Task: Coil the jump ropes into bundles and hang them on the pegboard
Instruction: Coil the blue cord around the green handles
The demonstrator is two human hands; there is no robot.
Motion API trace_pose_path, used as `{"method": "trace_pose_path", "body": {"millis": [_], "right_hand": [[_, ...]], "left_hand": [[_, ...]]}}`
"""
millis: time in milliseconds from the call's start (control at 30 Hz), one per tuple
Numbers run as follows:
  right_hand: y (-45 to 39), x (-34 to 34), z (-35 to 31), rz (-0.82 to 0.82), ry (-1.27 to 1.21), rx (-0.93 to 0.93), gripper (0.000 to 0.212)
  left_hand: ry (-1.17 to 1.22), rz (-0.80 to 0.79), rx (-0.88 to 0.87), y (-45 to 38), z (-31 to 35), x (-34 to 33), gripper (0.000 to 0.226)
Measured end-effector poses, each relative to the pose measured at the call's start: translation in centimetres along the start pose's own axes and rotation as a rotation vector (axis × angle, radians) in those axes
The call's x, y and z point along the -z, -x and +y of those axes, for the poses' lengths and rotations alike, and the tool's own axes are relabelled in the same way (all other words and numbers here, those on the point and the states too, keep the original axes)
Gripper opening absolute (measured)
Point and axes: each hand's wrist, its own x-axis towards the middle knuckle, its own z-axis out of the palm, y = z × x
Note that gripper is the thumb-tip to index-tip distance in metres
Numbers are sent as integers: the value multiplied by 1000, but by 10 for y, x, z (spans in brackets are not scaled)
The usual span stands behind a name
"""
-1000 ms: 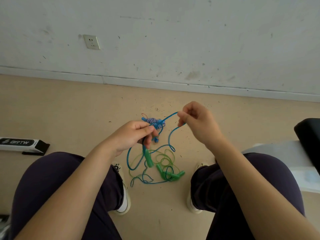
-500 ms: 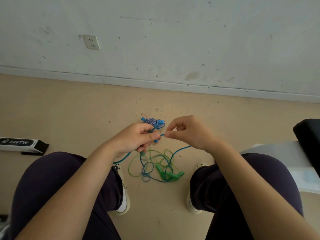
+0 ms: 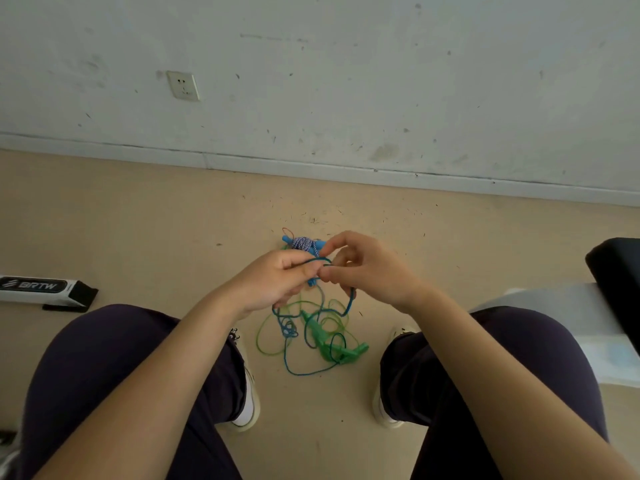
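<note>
Against a scuffed white wall (image 3: 346, 81) and its skirting board, a seated person leans over a tan floor (image 3: 138, 220), knees apart so the ropes lie in reach between the shoes. No pegboard shows in the head view, so hanging looks some way off. On the floor, a boxed item marked BRTW (image 3: 38, 287) lies well to the person's left. Between the feet sprawls a loose tangle, the green jump rope (image 3: 332, 344) with its handles lying under loops of the blue jump rope (image 3: 311, 372). Above it the left hand (image 3: 277, 282) curls round gathered blue cord, apparently anchoring the bundle, while the right hand (image 3: 363, 271) pinches a strand just beside it, seemingly feeding another loop. Behind the knuckles, a blue-and-white striped bundle (image 3: 302, 243) already looks wound.
</note>
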Motion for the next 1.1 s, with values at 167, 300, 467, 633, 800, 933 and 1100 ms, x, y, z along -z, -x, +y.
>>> {"method": "trace_pose_path", "body": {"millis": [167, 300, 467, 633, 800, 933, 1100], "right_hand": [[-1, 7, 1, 137, 10, 27, 6], [-2, 22, -2, 395, -69, 69, 10], [2, 41, -4, 448, -202, 68, 9], [4, 19, -3, 83, -110, 70, 15], [3, 6, -3, -9, -57, 20, 35], [0, 1, 4, -20, 161, 24, 21], [-5, 13, 6, 263, 289, 152, 19]], "left_hand": [[-7, 67, -34, 3, 3, 12, 30], [-55, 158, -67, 6, 2, 26, 27], [-18, 212, -83, 6, 0, 30, 24], [12, 141, -73, 3, 0, 15, 20], [-41, 90, -84, 3, 2, 6, 16], [-16, 60, -113, 3, 3, 2, 15], [-62, 138, -98, 3, 2, 13, 16]]}}
